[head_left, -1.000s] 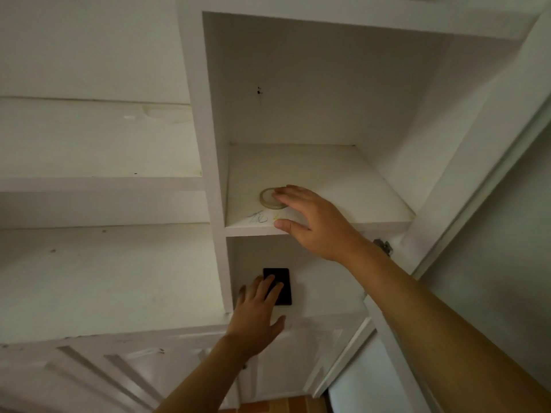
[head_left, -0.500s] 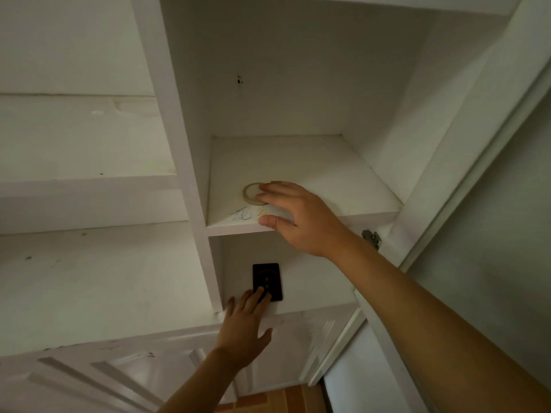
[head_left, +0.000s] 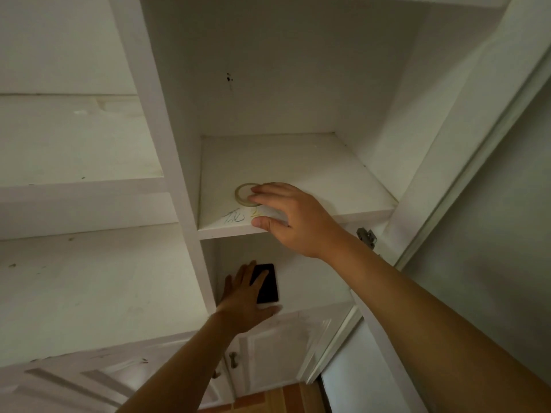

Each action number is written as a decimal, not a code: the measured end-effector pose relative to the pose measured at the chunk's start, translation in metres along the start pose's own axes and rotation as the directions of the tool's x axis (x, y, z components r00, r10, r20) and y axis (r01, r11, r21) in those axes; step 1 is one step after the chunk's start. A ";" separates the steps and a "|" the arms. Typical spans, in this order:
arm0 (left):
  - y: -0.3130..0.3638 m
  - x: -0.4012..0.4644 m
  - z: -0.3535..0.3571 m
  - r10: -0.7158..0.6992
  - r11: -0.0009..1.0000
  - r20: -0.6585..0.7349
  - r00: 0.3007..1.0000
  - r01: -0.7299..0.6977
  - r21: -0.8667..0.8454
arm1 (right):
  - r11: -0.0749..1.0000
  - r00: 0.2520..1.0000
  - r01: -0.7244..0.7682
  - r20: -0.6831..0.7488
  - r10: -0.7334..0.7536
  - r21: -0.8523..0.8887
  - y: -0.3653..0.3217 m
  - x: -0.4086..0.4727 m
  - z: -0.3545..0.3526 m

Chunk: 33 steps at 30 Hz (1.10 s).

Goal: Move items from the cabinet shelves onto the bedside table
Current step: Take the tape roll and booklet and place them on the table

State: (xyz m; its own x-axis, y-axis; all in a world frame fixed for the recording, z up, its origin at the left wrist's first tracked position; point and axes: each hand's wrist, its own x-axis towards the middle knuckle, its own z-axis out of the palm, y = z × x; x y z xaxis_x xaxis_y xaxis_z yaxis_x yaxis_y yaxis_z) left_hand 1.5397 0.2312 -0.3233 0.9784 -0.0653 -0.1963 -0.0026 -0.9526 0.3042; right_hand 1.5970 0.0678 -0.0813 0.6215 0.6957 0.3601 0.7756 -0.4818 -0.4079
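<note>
The white cabinet stood with its door open, one shelf above a lower compartment. The right hand reached onto the shelf, its grip apart, straight fingertips touching a thin tape ring near the front edge. Below, the left hand lay with fingers spread and flat, partly over a black rectangular card in the lower compartment.
</note>
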 end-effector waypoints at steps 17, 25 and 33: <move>-0.003 -0.036 0.029 0.111 0.994 -0.195 0.975 -0.110 0.015 | 0.999 0.999 -0.040 -0.033 0.041 0.027 -0.001 0.000 0.003; 0.004 -0.037 0.022 0.061 0.988 -0.231 0.971 -0.091 -0.124 | 0.987 0.989 -0.146 0.017 0.145 0.067 -0.009 0.000 -0.004; 0.024 -0.071 0.013 0.007 0.947 -0.328 0.945 -0.111 -0.302 | 0.969 0.968 -0.192 -0.130 0.213 0.154 -0.015 0.004 0.003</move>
State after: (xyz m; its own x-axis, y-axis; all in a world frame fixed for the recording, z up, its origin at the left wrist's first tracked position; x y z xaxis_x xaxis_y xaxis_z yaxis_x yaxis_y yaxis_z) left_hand 1.4670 0.2096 -0.3142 0.9921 0.0294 0.1219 -0.0488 -0.8050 0.5913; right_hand 1.5873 0.0793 -0.0763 0.7814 0.5018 0.3709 0.6150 -0.5186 -0.5940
